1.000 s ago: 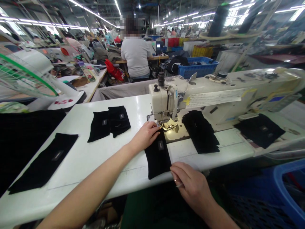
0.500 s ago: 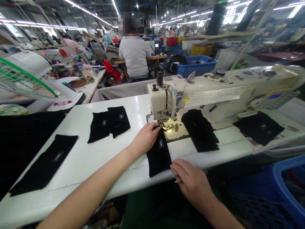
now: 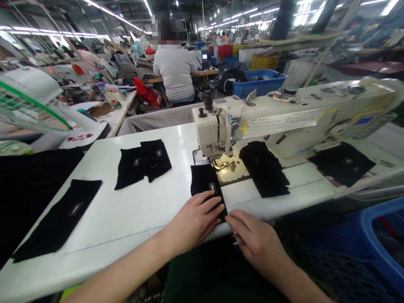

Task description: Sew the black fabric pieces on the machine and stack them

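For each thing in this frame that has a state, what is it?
Labelled black piece: flat, label up, partly covered
Left hand: palm down on it, fingers extended
Right hand: fingertips at its near corner; pinch unclear
Sewing machine: presser foot position too small to tell
Control display: lit
Black stack: edges uneven
Fan: cannot tell if running
Ceiling lights: on

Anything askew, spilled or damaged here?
Mildly: the stack of black pieces beside the machine head is unevenly fanned, not squared; two overlapping pieces at left are out of line. What shows of the piece under the left hand looks flat. No spill or damage visible.
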The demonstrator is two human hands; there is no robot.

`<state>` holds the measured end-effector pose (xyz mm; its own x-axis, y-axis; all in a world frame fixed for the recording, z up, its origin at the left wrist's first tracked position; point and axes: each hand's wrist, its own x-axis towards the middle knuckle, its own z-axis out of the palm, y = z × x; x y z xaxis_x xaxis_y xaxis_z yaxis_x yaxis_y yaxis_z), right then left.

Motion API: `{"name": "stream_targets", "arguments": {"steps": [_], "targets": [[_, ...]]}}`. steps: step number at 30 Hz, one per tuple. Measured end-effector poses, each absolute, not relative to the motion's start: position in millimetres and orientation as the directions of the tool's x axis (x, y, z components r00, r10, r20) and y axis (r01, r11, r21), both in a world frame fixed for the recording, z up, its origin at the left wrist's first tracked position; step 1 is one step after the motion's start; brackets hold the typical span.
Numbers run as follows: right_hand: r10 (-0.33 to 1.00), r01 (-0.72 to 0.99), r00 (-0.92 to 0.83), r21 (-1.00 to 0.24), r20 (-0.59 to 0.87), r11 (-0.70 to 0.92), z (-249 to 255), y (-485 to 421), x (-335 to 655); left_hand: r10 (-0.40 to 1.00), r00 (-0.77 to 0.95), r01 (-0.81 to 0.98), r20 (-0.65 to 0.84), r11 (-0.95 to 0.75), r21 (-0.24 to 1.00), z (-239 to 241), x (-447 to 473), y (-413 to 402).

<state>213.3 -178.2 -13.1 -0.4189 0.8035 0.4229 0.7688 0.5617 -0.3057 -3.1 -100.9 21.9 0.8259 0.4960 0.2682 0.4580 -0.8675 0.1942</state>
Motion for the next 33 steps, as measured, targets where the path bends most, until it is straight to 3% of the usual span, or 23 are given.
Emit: {"name": "stream_targets", "arguments": {"steps": [16,23,33], "targets": [[0.85,0.79,-0.424,-0.331,0.312,0.516,-6,-151,208,0.461,0.855,0.436,0.238,-0.887,0.153,23,-5,-78],[0.894,0.839,-0.406,-0.312,0.189,0.447,3,-134,204,0.452,0.851,0.42,0.268,-0.892,0.168,21,-8,-59],[0.908,0.864,-0.371,-0.285,0.195,0.414,5,-107,201,0.472,0.841,0.427,0.264,-0.879,0.212,20,-11,-35]]}}
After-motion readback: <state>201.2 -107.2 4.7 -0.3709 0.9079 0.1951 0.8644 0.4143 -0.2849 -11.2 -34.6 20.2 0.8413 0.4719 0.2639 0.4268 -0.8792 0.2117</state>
